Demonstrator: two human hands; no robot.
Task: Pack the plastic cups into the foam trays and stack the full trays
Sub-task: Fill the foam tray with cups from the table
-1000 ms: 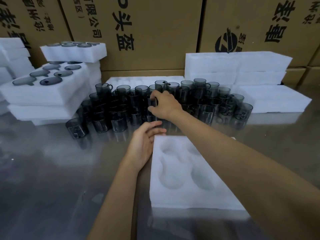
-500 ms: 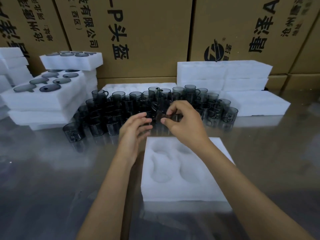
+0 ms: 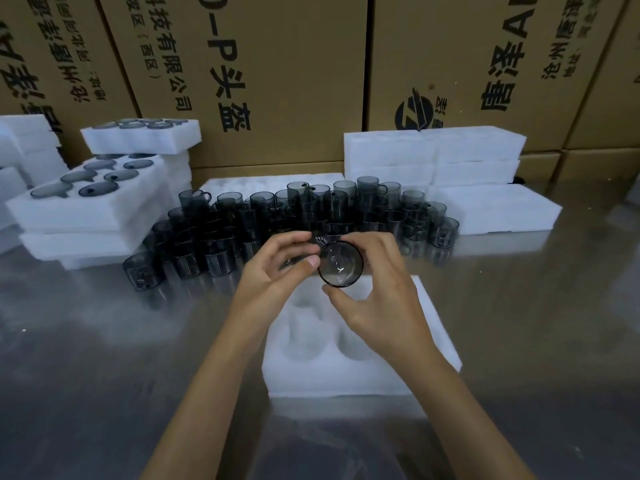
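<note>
Both hands are up over the far end of the empty foam tray, sharing one smoky plastic cup tipped so its mouth faces the person. The right hand has its grip clamped round the cup's rim; the left hand pinches its side. Behind them, a crowd of loose cups stands on the shiny bench, with filled trays stacked at the left.

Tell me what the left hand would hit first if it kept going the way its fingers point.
Probably the dark transparent plastic cup that both the left hand and right hand already hold; beyond it, the cluster of loose dark cups, though depth is unclear.
</note>
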